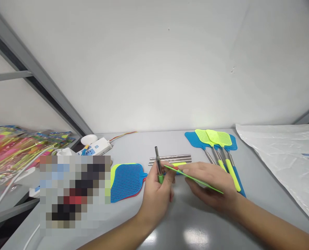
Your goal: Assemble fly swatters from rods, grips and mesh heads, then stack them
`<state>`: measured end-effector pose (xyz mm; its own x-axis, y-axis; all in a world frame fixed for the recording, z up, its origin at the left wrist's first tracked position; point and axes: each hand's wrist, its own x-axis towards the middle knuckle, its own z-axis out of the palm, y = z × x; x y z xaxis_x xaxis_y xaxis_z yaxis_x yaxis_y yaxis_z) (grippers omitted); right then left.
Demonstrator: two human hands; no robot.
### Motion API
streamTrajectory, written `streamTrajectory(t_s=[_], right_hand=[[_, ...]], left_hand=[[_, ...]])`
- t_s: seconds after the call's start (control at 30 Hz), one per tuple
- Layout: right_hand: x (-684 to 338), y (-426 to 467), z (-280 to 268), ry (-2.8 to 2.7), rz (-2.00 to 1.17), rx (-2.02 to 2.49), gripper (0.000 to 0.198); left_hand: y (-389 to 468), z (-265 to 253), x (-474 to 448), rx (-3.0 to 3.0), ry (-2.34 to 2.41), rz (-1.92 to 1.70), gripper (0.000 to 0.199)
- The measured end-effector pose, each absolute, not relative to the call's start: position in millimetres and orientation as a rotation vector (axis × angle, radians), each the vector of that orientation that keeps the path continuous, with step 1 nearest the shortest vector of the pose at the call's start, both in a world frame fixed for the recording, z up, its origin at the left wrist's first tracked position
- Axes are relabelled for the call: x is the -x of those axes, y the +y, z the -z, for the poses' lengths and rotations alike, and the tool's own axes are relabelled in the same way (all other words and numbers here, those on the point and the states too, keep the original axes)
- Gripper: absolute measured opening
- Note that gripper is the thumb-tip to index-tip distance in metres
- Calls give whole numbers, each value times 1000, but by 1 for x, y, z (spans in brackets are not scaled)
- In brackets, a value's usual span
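Observation:
My left hand (pixel 156 191) is closed around a telescopic metal rod (pixel 157 160) with a green grip (pixel 161 178), held nearly upright. In my right hand (pixel 211 178) is a thin green fly swatter head (pixel 172 169), seen edge-on and pinched between thumb and fingers. The head's near end comes close to the rod; whether they touch I cannot tell. Behind the hands lie several metal rods (pixel 172 159) and a yellow handle (pixel 179 163), partly hidden. To the left, a stack of swatter heads has a blue one (pixel 127 182) on top, with yellow and red edges showing below.
Several blue and yellow swatters with rods and handles (pixel 229 166) lie at the right. Beyond them is a white plastic sheet (pixel 281 156). At left are a power strip (pixel 95 147), cables, a blurred-out patch and bagged colourful items (pixel 14 149). A white wall (pixel 164 69) closes the back.

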<state>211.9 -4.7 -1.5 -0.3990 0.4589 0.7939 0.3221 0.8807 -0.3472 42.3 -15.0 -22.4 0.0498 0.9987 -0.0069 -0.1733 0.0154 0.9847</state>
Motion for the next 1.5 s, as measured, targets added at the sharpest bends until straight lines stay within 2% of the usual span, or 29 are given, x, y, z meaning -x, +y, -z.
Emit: streamTrajectory(t_s=[0.17,0.3,0.47,0.63,0.87,1.37,1.5], right_hand=[[-214,-7,-3,-2077,-104,528,48],[-221,-7,-5,-2079,45,526,42],[-230,-1,-1,-2061,208,527,34],[-237,6,-2,-2075,450,513,22],[-239,5,-7,-1951,734,600,22],[-246,12,16,-1888,502,597,22],[-239,10,13,-1905,246,577,23]], left_hand=[[-16,23,-41,-1095,1034,-1203,22],[-16,22,-42,-1040,965,-1213,40],[-18,19,-43,-960,929,-1248,30],[-18,20,-43,-917,894,-1221,40],[-20,25,-45,-933,915,-1084,46],[-17,24,-45,-888,877,-1032,38],[-18,24,-45,-924,829,-1011,36]])
